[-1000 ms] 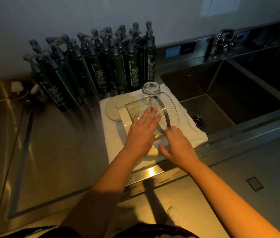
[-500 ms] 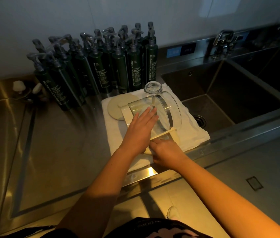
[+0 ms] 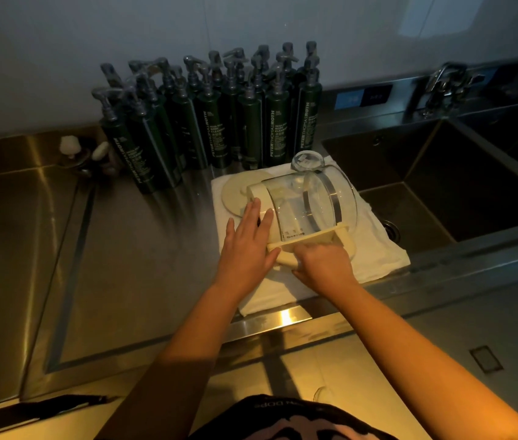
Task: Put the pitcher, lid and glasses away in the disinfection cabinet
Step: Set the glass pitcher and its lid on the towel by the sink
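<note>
A clear glass pitcher with a cream base and handle lies tilted on a white towel on the steel counter. My right hand grips the cream handle at the pitcher's near side. My left hand lies flat with straight fingers against the pitcher's left wall and cream base. A round cream lid rests on the towel behind my left hand. One clear glass stands just behind the pitcher. The disinfection cabinet is not in view.
Several dark green pump bottles crowd the back of the counter against the wall. A deep steel sink with a tap lies to the right of the towel. A small white stopper sits at the back left.
My right hand has closed round the pitcher's handle. My left hand slid from the top of the glass wall down to its left side. The pitcher has tipped up slightly.
</note>
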Action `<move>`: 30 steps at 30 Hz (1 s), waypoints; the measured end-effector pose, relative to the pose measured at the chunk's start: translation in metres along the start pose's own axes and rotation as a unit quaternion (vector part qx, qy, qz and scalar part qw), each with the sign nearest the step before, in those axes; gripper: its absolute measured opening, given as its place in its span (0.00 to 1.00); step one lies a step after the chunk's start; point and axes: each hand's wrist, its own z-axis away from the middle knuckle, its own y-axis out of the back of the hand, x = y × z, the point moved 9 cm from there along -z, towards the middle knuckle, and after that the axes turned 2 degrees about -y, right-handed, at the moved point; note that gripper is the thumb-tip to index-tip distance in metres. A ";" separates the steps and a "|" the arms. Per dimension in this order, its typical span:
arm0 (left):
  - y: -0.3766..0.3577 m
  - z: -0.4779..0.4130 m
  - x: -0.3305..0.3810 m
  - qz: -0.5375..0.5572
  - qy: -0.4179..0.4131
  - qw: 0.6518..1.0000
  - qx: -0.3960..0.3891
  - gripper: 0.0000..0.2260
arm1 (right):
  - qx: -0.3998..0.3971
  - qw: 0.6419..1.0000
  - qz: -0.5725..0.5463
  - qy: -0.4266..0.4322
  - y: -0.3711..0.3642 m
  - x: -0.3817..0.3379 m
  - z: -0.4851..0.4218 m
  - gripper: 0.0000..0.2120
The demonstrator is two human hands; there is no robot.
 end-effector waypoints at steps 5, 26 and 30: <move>0.004 -0.004 0.007 0.053 0.016 0.998 0.009 0.34 | 0.045 0.998 -0.021 0.025 0.009 0.009 0.001 0.15; 0.038 -0.038 0.057 0.102 -0.026 0.993 0.054 0.24 | 0.132 0.918 -0.332 -0.172 0.037 0.057 0.009 0.11; 0.020 -0.042 0.068 0.060 -0.036 0.997 0.010 0.22 | 0.122 0.871 -0.411 -0.238 0.024 0.083 0.015 0.07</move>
